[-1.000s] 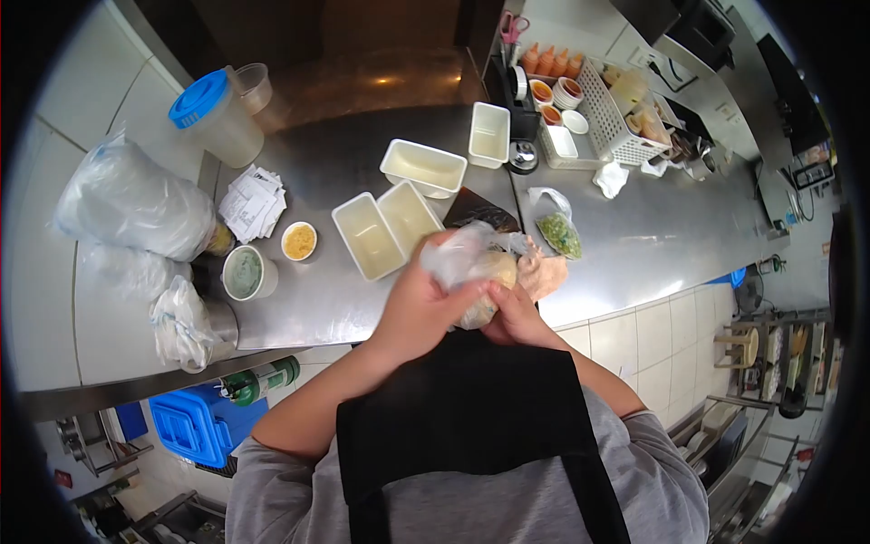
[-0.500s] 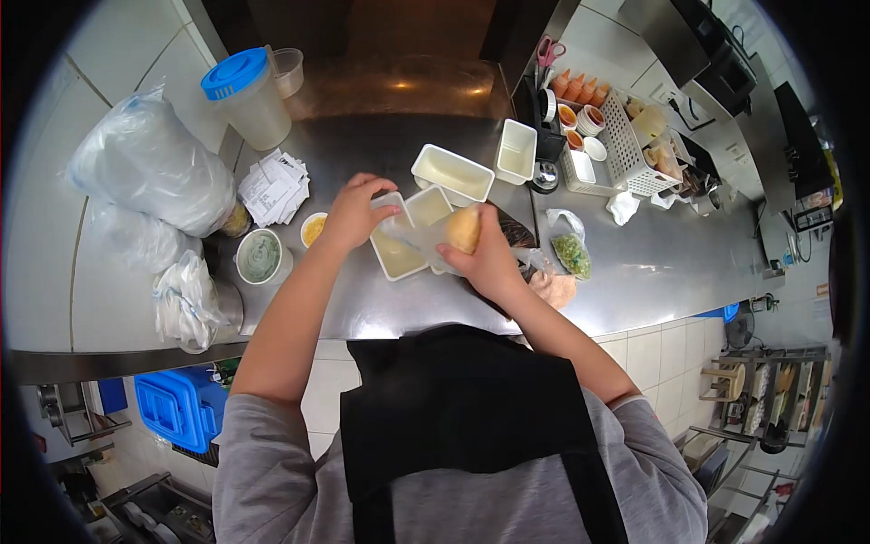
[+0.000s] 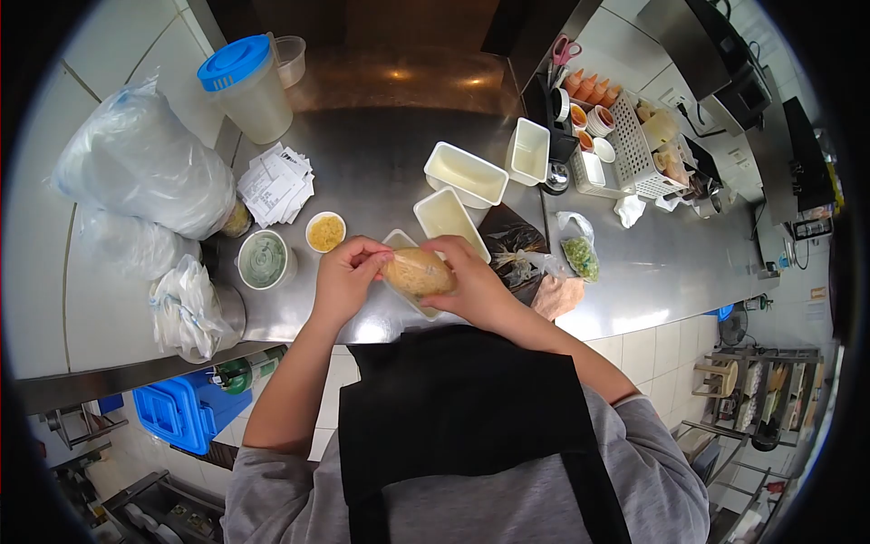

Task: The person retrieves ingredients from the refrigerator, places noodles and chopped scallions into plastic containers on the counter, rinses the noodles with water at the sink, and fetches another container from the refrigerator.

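Observation:
A clear plastic bag of tan food (image 3: 419, 272) is between my hands, over a white rectangular tub (image 3: 399, 238) that it partly hides. My left hand (image 3: 347, 276) pinches the bag's left end between thumb and fingers. Wrapped around the right side of the bag is my right hand (image 3: 473, 288). Just behind sits another white tub (image 3: 451, 222), with a third white tub (image 3: 467, 175) beyond it. Left of the hands stands a small cup of yellow shreds (image 3: 325, 233), beside a larger round container (image 3: 264, 260) with something greenish inside.
Plastic bags (image 3: 140, 172) crowd the left wall near a blue-lidded pitcher (image 3: 245, 95) and paper slips (image 3: 275, 186). To the right lie a black plastic bag (image 3: 509, 243), a bag of chopped greens (image 3: 580, 258) and a white basket (image 3: 639, 150) with sauce bottles nearby.
The bag of tan food has come left and nearer my body in my right hand. My left hand has left the white tub's rim and now grips the bag's end.

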Tool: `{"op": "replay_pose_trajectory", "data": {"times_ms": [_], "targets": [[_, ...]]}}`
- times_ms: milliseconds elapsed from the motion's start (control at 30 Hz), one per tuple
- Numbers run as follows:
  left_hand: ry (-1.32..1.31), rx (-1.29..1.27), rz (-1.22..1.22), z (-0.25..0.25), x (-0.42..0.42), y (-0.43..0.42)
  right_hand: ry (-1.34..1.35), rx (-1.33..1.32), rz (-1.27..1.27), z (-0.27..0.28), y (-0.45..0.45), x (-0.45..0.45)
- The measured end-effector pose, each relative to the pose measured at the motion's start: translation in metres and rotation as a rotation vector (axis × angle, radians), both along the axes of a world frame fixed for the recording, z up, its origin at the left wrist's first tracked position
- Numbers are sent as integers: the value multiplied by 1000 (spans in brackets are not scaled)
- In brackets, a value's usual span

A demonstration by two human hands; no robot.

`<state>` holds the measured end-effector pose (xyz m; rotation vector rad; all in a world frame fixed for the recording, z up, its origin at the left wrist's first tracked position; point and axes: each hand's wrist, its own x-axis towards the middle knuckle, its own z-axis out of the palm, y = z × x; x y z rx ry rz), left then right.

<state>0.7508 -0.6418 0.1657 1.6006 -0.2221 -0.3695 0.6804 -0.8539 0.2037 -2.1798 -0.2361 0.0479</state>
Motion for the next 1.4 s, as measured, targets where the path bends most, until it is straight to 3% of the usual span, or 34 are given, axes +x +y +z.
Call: {"op": "replay_pose_trajectory", "data": {"times_ms": [33,233,300,400,667,867,1400], "targets": [[6,-4,7,-3,1,3,18,123,-24,-4,-3,-4],[-15,71,28,-10,-3,10,-47,76,-177,-38,-9,-18],[-410,240,16,-4,1,12,-152,45,-169,-31,-7,-19],[-603,345,-4,15,6,13,-309,-48,-139,-13,-5,-18],[-687,306,-107,38,28,9,-287,-151,-104,13,5,-20],[-755,298,-124,47,38,10,-487,-232,-173,26,8,-25],[-702,213,-182,64,41,10,-414,-217,-161,36,18,-24]]}}
